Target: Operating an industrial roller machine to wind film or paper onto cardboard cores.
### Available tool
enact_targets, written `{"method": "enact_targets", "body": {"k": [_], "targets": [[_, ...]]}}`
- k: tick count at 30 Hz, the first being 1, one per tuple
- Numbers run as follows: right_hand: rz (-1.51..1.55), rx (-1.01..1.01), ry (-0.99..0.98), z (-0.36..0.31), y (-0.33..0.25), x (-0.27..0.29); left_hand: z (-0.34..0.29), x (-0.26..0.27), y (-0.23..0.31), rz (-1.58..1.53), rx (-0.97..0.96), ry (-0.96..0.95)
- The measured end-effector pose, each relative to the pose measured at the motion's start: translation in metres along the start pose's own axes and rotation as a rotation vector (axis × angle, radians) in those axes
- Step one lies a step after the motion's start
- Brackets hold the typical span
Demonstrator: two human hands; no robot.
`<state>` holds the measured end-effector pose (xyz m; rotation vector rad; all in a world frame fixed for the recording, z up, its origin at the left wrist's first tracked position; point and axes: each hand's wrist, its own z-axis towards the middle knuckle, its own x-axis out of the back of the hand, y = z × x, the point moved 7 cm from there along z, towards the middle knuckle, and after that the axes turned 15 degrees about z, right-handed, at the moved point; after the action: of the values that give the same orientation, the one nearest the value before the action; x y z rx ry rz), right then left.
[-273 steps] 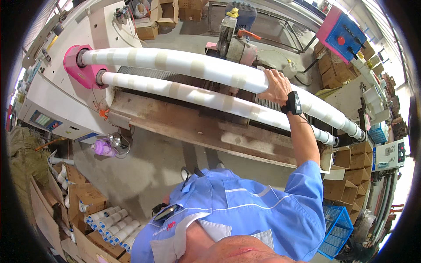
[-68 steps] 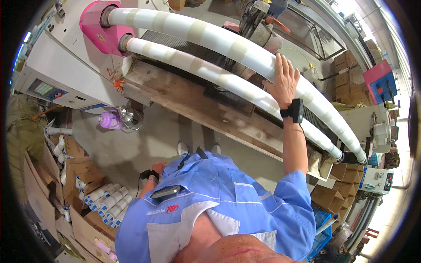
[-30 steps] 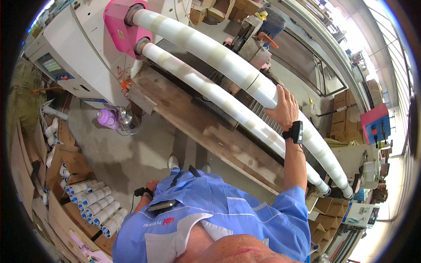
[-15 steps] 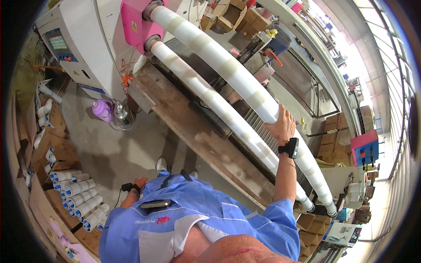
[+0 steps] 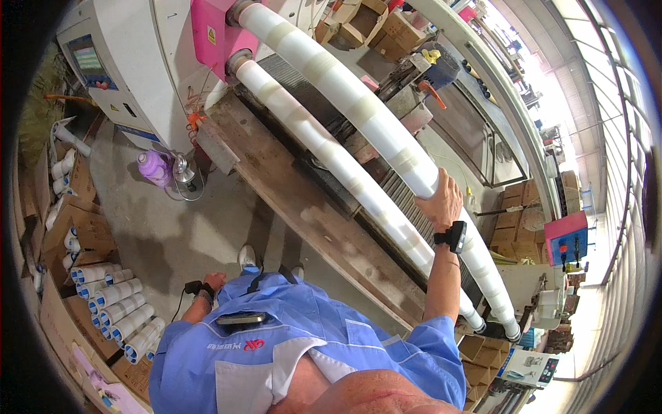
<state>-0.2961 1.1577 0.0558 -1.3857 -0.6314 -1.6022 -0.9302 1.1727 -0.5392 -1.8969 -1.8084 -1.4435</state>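
My right hand [image 5: 443,202] lies on the upper of two long white rolls [image 5: 365,110], its palm down and fingers stretched over the curved surface. A dark device is strapped to that wrist. Beside it runs a thinner white roll [image 5: 324,148], also wound with pale beige bands. Both rolls reach from a pink machine housing [image 5: 212,34] at the upper left to the lower right. My left hand [image 5: 215,281] hangs low at my side, away from the machine, with another strapped device at the wrist. Its fingers are too small and partly hidden to read.
A wooden ledge [image 5: 276,186] runs along the machine's near side. A white control cabinet [image 5: 117,76] stands at the left. On the floor are a purple jug [image 5: 154,168] and a metal canister [image 5: 183,170]. Several short film rolls [image 5: 124,303] lie in a carton at the lower left.
The whole view has shifted slightly. My right hand stays on the upper roll, and my left hand still hangs at my side.
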Motion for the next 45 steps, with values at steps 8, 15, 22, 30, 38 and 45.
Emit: {"method": "enact_targets", "body": {"k": [8,15,22,30,38,45], "targets": [[0.008,-0.054,-0.036,0.001,0.002,-0.001,-0.008,0.022,0.016,-0.405,0.362,-0.049],[0.018,0.098,0.015,-0.001,0.002,-0.001,0.007,0.001,-0.001,-0.340,0.283,-0.064],[0.053,0.152,0.150,-0.008,0.017,-0.009,0.009,0.004,-0.003,-0.217,0.236,-0.013],[-0.056,-0.041,0.016,-0.002,-0.002,0.001,0.023,0.010,0.006,0.069,0.004,0.003],[-0.012,-0.019,-0.008,0.002,-0.003,0.000,0.022,0.000,-0.018,-0.129,0.023,0.044],[0.049,0.110,0.146,-0.011,-0.001,0.000,0.023,0.018,0.012,0.162,-0.084,0.001]]}}
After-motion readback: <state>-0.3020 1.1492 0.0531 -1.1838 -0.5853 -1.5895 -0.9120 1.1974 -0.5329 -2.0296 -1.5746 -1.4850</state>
